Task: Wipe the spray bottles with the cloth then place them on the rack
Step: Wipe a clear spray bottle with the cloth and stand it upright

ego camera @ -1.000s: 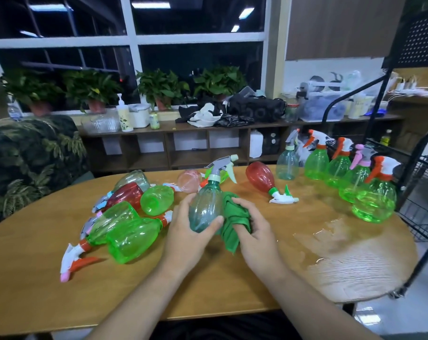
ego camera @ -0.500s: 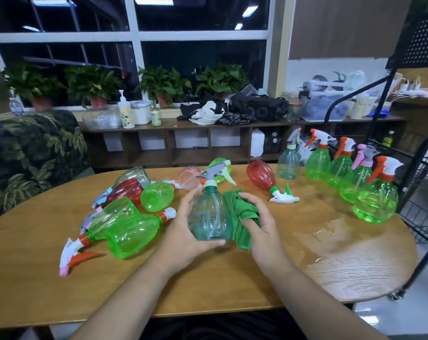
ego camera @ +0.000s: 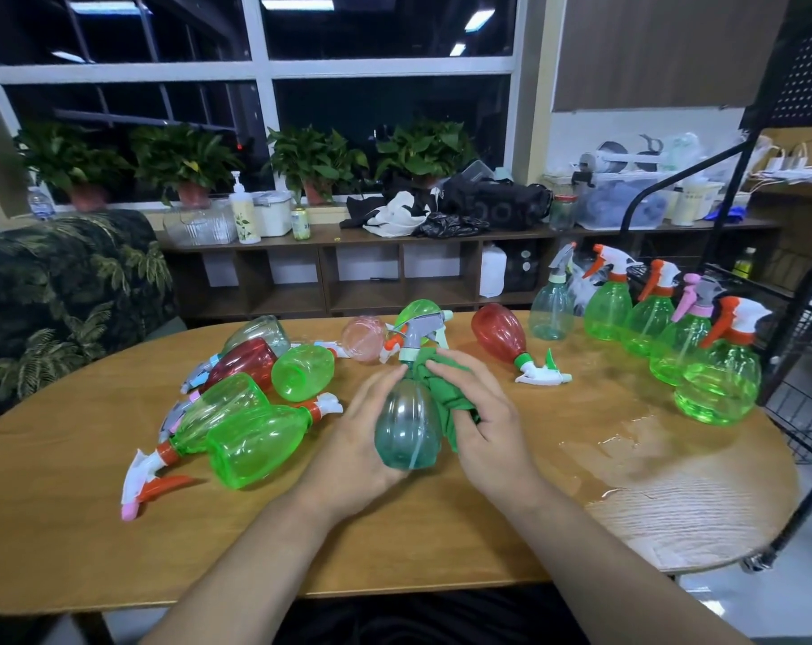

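Left hand point(ego camera: 353, 451) grasping a teal spray bottle point(ego camera: 408, 428); right hand point(ego camera: 485, 418) gripping a green cloth point(ego camera: 443, 393) against the bottle's neck, between both hands.

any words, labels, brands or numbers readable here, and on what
No text can be read.
Label on the pump bottle: too blurred.
Print on the can: too small.
The held spray bottle shows no label.

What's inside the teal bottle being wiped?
A thin dip tube runs down inside the teal bottle; no liquid shows. The green cloth and right hand cover its right side, the left hand its left.
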A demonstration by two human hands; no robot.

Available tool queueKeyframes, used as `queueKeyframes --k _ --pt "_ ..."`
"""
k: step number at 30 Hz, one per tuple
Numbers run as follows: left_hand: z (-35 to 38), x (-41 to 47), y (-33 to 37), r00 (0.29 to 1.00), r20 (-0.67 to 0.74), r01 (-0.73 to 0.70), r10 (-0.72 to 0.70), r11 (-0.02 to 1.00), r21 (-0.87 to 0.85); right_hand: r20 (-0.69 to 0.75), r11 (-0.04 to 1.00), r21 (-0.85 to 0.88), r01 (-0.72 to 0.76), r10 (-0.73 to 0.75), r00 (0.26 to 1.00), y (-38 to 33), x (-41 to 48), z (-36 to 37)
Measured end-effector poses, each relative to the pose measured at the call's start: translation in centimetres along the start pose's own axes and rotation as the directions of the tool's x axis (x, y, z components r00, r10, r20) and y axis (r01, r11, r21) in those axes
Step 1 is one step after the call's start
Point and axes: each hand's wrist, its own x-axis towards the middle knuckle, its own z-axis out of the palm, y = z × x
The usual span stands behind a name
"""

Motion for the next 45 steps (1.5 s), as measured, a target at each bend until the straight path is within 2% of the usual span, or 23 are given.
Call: queueKeyframes --k 6,11,15,21,25,30,34,39,45 --pt "0.1 -0.1 -0.3 0.999 -0.034 0.018 -0.017 1.0 0.011 0.053 0.987 -0.093 0.13 -0.126 0.991 0.8 -0.5 0.3" --pt "0.0 -0.2 -0.6 0.98 -0.123 0.149 -0.159 0.985 -0.084 0.138 0.949 -0.18 0.258 -0.236 0.962 0.8 -0.9 0.5" --pt "-0.1 -0.1 -0.9 0.952 -0.145 0.239 -0.27 0.95 -0.201 0.171 0.934 -0.176 0.311 -0.282 0.944 1.0 -1.3 0.7" --pt "0.0 0.2 -1.2 0.904 -0.181 0.302 -0.388 0.877 -0.375 0.193 0.921 -0.153 0.357 -0.327 0.925 1.2 -1.5 0.9" --pt "0.2 0.3 -1.0 0.903 -0.179 0.307 -0.39 0.878 -0.367 0.189 0.917 -0.146 0.371 -0.342 0.92 1.3 -1.5 0.7" --pt "0.1 0.1 -1.1 0.93 -0.18 0.266 -0.32 0.925 -0.273 0.164 0.94 -0.127 0.316 -0.295 0.941 0.9 -1.6 0.5" --pt "0.3 -0.2 -0.6 0.983 -0.117 0.131 -0.141 0.987 -0.091 0.098 0.98 -0.078 0.185 -0.177 0.979 0.7 -1.7 0.1" --pt "0.6 -0.3 0.1 0.998 -0.058 -0.006 0.006 1.0 0.001 0.055 0.999 0.025 0.043 -0.044 0.998 0.4 -1.3 -0.4" --pt "0.4 -0.5 1.0 0.997 -0.017 -0.08 0.081 0.996 0.041 0.083 0.997 0.054 0.046 -0.051 0.995 0.0 -1.1 -1.0"
